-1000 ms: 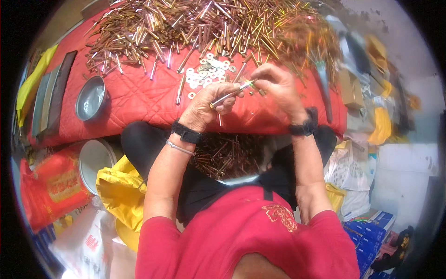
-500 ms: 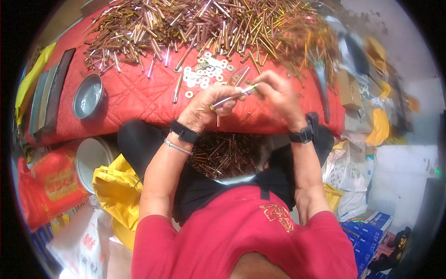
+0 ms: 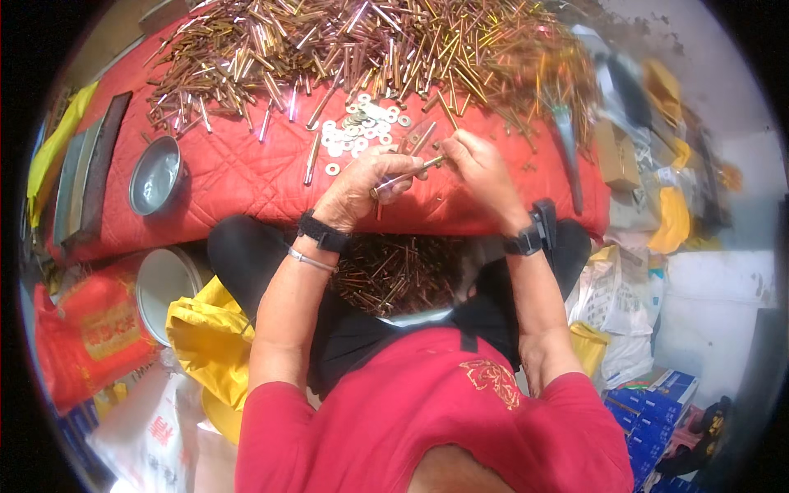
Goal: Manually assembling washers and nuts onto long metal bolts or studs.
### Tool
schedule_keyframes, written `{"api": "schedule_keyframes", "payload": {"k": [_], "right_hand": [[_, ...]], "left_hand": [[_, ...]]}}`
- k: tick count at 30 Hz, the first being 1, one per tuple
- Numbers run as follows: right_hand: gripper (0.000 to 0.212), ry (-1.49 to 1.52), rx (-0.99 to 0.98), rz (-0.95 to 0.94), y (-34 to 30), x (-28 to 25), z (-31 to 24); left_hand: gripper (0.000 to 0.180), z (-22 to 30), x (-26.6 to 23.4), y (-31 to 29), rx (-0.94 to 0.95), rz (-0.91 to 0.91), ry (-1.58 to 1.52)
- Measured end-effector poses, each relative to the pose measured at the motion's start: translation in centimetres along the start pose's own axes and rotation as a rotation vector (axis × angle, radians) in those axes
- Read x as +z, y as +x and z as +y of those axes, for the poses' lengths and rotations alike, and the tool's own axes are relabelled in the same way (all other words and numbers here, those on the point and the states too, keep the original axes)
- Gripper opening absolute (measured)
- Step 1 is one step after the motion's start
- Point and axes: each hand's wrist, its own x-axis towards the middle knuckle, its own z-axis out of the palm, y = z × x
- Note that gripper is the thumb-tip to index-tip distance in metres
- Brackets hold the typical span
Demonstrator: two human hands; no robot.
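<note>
Over the front of a red quilted cloth [image 3: 271, 201], my left hand [image 3: 366, 181] is closed around a slim metal bolt [image 3: 403, 177], which slants up toward the right. The thumb and fingers of my right hand [image 3: 483, 168] are pinched at the bolt's upper end; whatever small part they may hold there is hidden. Just beyond my hands lies a loose group of pale flat washers [image 3: 362, 131]. A few metal tubes [image 3: 424, 138] rest beside the washers, and a single bolt [image 3: 311, 159] lies left of them.
A large heap of metal bolts and tubes [image 3: 329, 53] covers the far side. At the left stands a grey metal bowl [image 3: 156, 177]. More metal pieces [image 3: 399, 275] lie in a container between my legs. A long grey tapered tool [image 3: 569, 156] rests at the right.
My right hand has come down slightly and in against the bolt's end, and is less blurred. My left hand stays in place, still holding the bolt.
</note>
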Motion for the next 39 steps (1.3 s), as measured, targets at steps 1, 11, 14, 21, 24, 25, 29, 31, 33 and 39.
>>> {"api": "schedule_keyframes", "payload": {"k": [1,11,14,21,24,25,29,31,33,39], "right_hand": [[0.031,0.111,0.056,-0.02,-0.1,-0.1,0.2],[0.037,0.198,0.102,0.057,-0.1,0.5,0.3],[0.037,0.25,0.015,0.144,-0.5,1.1,0.0],[0.024,0.264,-0.066,0.215,-0.2,1.8,0.4],[0.02,0.486,0.202,-0.017,-0.5,0.1,1.3],[0.02,0.45,0.157,0.037,-0.5,0.5,1.1],[0.02,0.399,0.049,0.08,-0.8,1.3,0.0],[0.021,0.37,0.091,0.058,-0.9,0.8,0.4],[0.022,0.29,0.185,0.052,-0.4,0.8,1.0],[0.025,0.592,0.313,-0.032,-1.0,0.3,-0.3]], "left_hand": [[0.02,0.0,0.1,0.0,0.005,0.003,0.005],[0.021,0.1,-0.2,-0.3,-0.021,-0.018,-0.053],[0.02,0.2,0.1,-0.2,0.017,-0.012,-0.034],[0.021,-0.1,-0.3,0.0,0.004,-0.028,-0.088],[0.02,-0.2,-0.2,0.0,-0.008,-0.025,-0.083],[0.02,-0.1,-0.1,-0.1,-0.016,-0.022,-0.073],[0.02,-0.5,-0.7,0.1,-0.025,0.001,-0.108],[0.02,-0.3,-0.1,0.0,-0.012,0.011,-0.058],[0.02,-0.5,-0.1,0.1,-0.026,-0.001,-0.086],[0.018,-0.9,-0.5,0.3,-0.058,-0.013,-0.104]]}}
